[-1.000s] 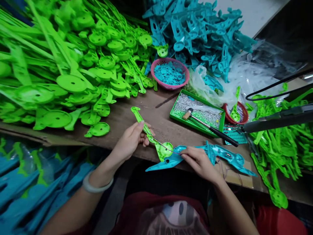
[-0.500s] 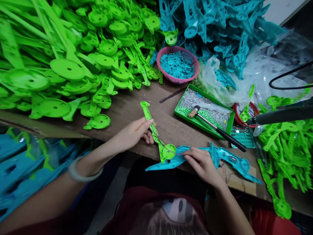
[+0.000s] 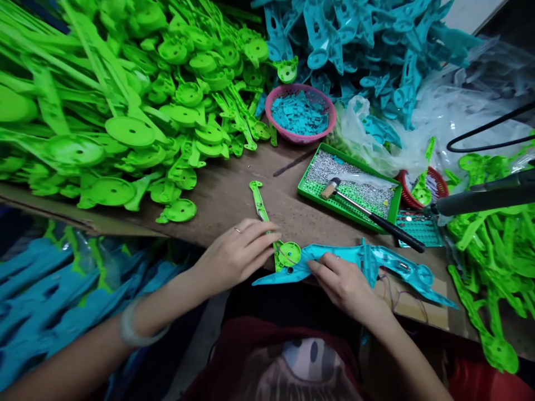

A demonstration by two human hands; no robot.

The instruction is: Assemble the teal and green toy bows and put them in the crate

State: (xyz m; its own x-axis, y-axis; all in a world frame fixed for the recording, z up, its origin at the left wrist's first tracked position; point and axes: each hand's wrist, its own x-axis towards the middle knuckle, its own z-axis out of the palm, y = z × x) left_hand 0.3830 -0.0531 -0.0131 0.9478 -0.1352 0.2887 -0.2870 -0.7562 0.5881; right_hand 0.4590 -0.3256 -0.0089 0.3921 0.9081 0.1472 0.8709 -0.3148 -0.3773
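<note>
A narrow green plastic arm with a round disc end (image 3: pixel 289 254) lies over the pointed end of a long blue plastic part (image 3: pixel 355 255) at the table's front edge. My left hand (image 3: pixel 242 252) reaches over the green arm from the left, its fingers bent together around the arm's middle and hiding that stretch. A thin reddish wire (image 3: pixel 284 257) crosses the disc. Fingertips of my right hand (image 3: pixel 343 281) are pinched together over the blue part, where the wire runs toward them; its end is hidden there.
Behind the hands stands a green tray (image 3: pixel 351 189) of small metal pieces, with a hammer (image 3: pixel 376 218) across it. A pink basket (image 3: pixel 301 133) holds blue pieces. Green parts (image 3: pixel 137 133) heap up at left, blue parts (image 3: pixel 355 39) at the back. A dark tool arm (image 3: pixel 480 199) juts in from the right.
My left hand has turned palm-down and slid along the green arm toward the disc. My right hand stays pinched, now lower on the blue part. The view has shifted slightly.
</note>
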